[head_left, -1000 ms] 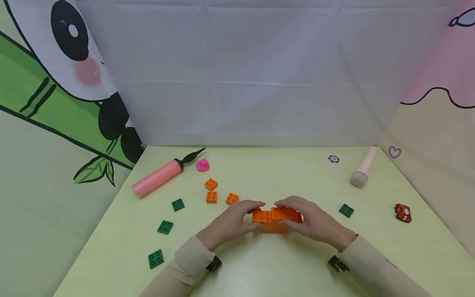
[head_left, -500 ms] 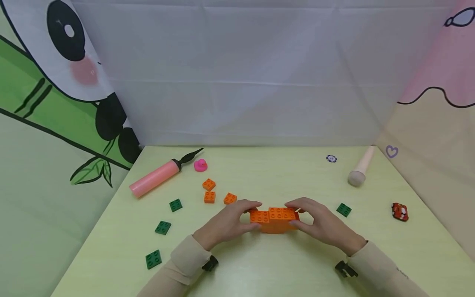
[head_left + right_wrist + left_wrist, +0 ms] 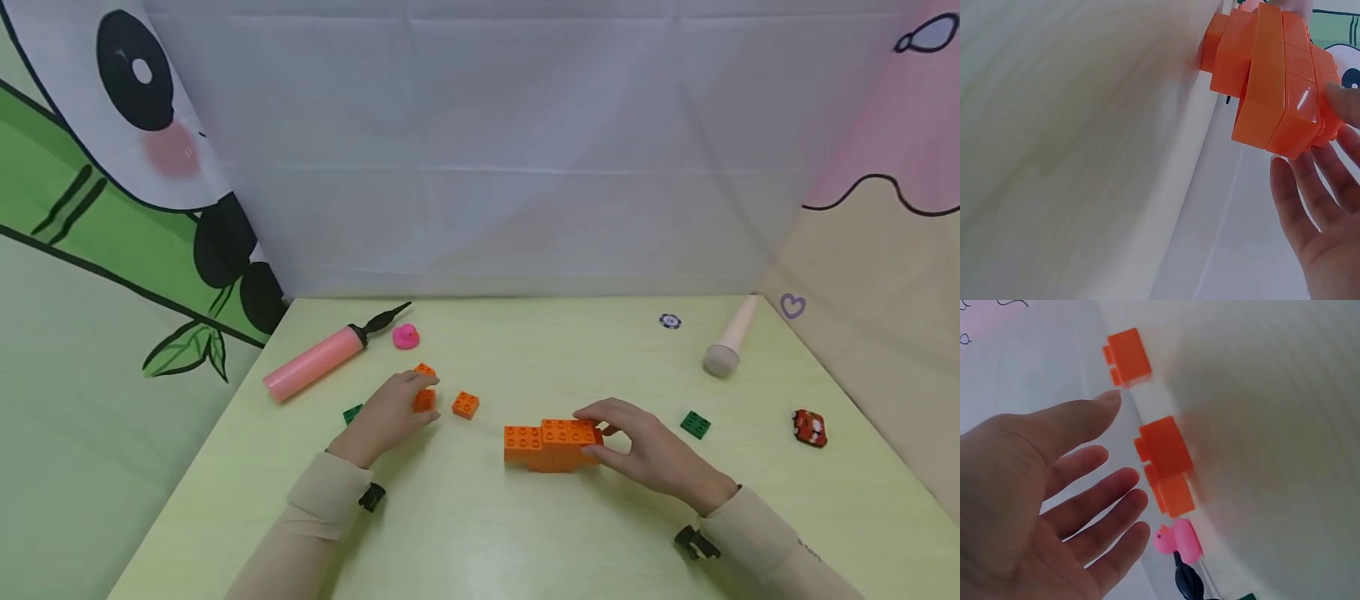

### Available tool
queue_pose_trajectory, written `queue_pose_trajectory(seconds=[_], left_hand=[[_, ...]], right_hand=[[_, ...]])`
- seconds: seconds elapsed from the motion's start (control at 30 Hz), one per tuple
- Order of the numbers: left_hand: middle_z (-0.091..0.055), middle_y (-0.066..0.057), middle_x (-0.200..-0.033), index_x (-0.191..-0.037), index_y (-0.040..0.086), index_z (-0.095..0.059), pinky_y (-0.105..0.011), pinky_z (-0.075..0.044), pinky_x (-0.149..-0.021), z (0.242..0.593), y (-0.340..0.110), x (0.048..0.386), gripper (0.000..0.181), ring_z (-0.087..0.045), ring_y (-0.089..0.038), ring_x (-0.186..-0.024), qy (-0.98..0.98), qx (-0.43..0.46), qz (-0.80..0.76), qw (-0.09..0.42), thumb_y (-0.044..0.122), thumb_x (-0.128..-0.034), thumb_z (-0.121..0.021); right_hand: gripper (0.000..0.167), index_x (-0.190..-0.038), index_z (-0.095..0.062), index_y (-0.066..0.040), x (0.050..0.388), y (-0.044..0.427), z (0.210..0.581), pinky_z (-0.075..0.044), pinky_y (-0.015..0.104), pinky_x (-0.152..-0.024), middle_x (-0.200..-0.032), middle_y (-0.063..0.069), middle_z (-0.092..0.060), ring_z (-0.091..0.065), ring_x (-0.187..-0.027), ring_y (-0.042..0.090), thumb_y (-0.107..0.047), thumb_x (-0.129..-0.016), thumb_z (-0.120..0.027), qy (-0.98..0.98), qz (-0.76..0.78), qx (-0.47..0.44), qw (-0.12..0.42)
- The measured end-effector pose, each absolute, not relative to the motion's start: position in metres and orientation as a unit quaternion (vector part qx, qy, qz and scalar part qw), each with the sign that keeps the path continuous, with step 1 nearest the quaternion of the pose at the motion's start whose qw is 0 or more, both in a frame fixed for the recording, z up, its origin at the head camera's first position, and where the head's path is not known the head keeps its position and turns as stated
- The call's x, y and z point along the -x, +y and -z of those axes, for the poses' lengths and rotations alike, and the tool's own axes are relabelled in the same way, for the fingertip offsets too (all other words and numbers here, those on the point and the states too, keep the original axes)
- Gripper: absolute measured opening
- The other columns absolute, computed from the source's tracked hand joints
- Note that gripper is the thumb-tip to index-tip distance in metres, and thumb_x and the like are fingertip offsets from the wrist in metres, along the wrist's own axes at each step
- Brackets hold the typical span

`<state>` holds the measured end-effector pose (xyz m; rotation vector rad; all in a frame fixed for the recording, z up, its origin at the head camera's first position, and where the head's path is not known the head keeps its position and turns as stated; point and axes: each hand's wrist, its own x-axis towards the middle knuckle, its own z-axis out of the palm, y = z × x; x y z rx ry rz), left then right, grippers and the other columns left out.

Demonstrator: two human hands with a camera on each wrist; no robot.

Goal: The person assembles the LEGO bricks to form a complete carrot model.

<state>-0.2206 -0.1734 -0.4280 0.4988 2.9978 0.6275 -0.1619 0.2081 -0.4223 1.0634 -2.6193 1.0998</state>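
Note:
Several orange bricks joined into a block (image 3: 551,454) (image 3: 1272,81) stand on the table. My right hand (image 3: 648,458) (image 3: 1325,219) holds the block's right end between thumb and fingers. Farther left, my left hand (image 3: 384,418) (image 3: 1054,487) is spread beside two loose orange bricks, a near one (image 3: 424,401) (image 3: 1166,447) and a far one (image 3: 425,369) (image 3: 1175,495). It holds nothing, and a gap to them shows in the left wrist view. A third loose brick (image 3: 466,405) (image 3: 1129,357) lies between that hand and the block.
Behind the left hand are a pink pump (image 3: 315,363) and a pink duck (image 3: 406,337) (image 3: 1184,540). One green brick (image 3: 352,412) is partly covered by that hand. Toward the right lie another green brick (image 3: 695,424), a chip (image 3: 670,321), a microphone-shaped object (image 3: 722,358) and a red car (image 3: 810,427).
My left hand has let go of the block's left end and moved left to the loose orange bricks. The right hand shifted slightly right earlier and still holds the block.

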Motion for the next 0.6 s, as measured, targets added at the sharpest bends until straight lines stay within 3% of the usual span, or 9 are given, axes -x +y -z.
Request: queue_pose_trajectory(seconds=[0.4, 0.6], left_hand=[[-0.060, -0.014, -0.134, -0.130, 0.005, -0.063, -0.050, -0.042, -0.109, 0.4352, -0.1755, 0.2271, 0.045, -0.051, -0.035, -0.127, 0.970, -0.141, -0.193, 0.043, 0.012, -0.0878, -0.077], [-0.063, -0.011, -0.132, -0.130, 0.006, -0.064, -0.049, -0.043, -0.108, 0.4319, -0.1731, 0.2231, 0.046, -0.055, -0.032, -0.124, 0.966, -0.129, -0.219, 0.043, 0.017, -0.0869, -0.078]], right_hand=[[0.044, -0.130, -0.062, -0.023, 0.1633, 0.2075, 0.4229, -0.058, 0.036, -0.084, -0.124, -0.010, -0.062, -0.060, -0.107, 0.008, -0.020, -0.089, -0.077, -0.860, -0.368, -0.349, 0.052], [0.044, -0.130, -0.062, -0.021, 0.1633, 0.2080, 0.4245, -0.058, 0.036, -0.084, -0.124, -0.011, -0.062, -0.060, -0.107, 0.007, -0.021, -0.089, -0.076, -0.861, -0.368, -0.347, 0.054]])
